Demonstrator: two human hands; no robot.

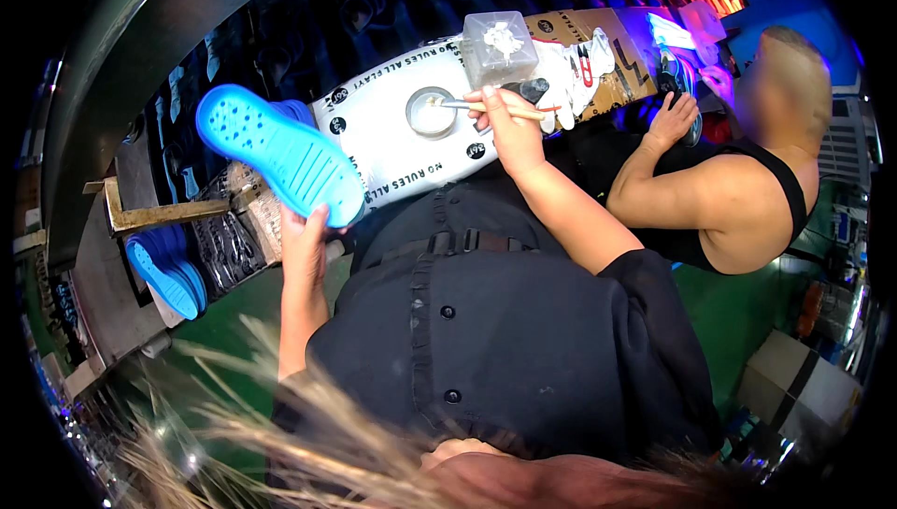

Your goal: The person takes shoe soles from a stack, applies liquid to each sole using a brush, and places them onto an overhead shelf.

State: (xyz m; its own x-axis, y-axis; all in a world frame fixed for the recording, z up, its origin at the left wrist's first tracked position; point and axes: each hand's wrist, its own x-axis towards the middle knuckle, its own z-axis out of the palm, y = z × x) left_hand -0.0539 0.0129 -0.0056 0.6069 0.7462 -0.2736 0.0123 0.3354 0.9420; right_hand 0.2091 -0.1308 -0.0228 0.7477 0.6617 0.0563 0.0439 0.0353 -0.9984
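Observation:
My left hand grips a bright blue shoe sole by its heel end, fingers closed on its edge. The sole is tilted, with dimples toward the toe and ridges across the heel half. My right hand pinches a brush with a pale wooden handle. Its bristle end dips into a small round cup holding whitish liquid. The cup stands on a work surface covered in white printed sheeting. Behind the held sole, part of a darker blue stack of soles shows.
Beyond the cup is a clear plastic box with white material on it. White gloves and red-handled snips lie to its right. More blue soles are stacked at left. A co-worker sits at right, handling a shoe. A metal beam curves overhead left.

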